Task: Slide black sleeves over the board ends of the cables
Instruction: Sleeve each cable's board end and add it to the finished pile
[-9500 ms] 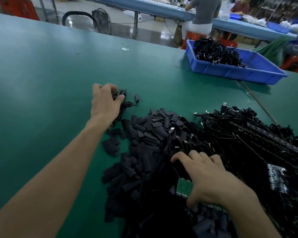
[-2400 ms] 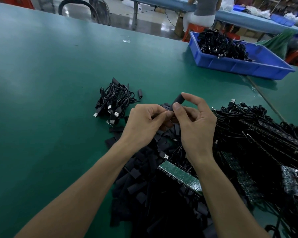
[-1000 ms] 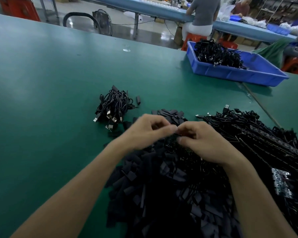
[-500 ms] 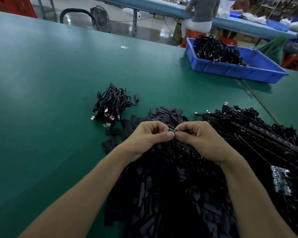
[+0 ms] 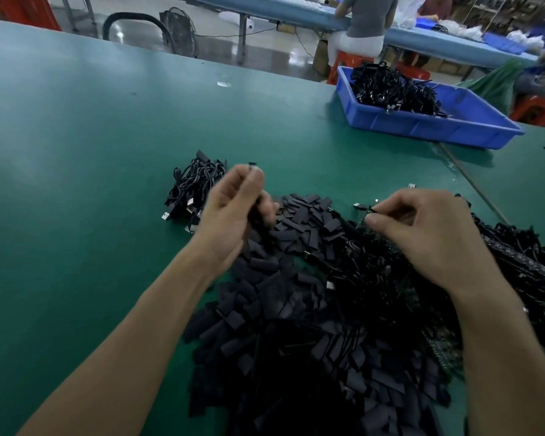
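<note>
Left hand (image 5: pixel 230 215) is raised off the green worktop (image 5: pixel 76 136). Its fingers are curled, with thumb and forefinger pinching something small and black whose tip pokes out above them. It's blurred, so cannot tell if it's a sleeve or a cable end. Right hand (image 5: pixel 428 234) sits lower, well apart from the left, fingers curled. Its thumb and forefinger nip a thin black cable (image 5: pixel 366 209) at the top of the tangled heap of black cables and narrow green circuit boards (image 5: pixel 375 278). Between and below the hands lies the heap of short flat black tubing sleeves (image 5: pixel 302 215), loose on the worktop and pointing every which way.

Handling, my guess:
- **Sleeves:** light, soft and flattened, so the mouth likely needs a squeeze at its edges to open. Pinch near one end, not the middle.
- **Cables:** thin and limp, and they will snag in the tangle.
- **Boards:** stiff and probably delicate at the joints. Hold one by its edges near the end and feed the sleeve along its long axis.

The pinched cable runs from the right fingers down into the heap. Which way its board end faces is hidden.

A small coiled bundle of black cables with metal plugs (image 5: pixel 195 187) lies just beyond the left hand. A blue plastic tray (image 5: pixel 422 127) holding more cables stands well off to the far right.
</note>
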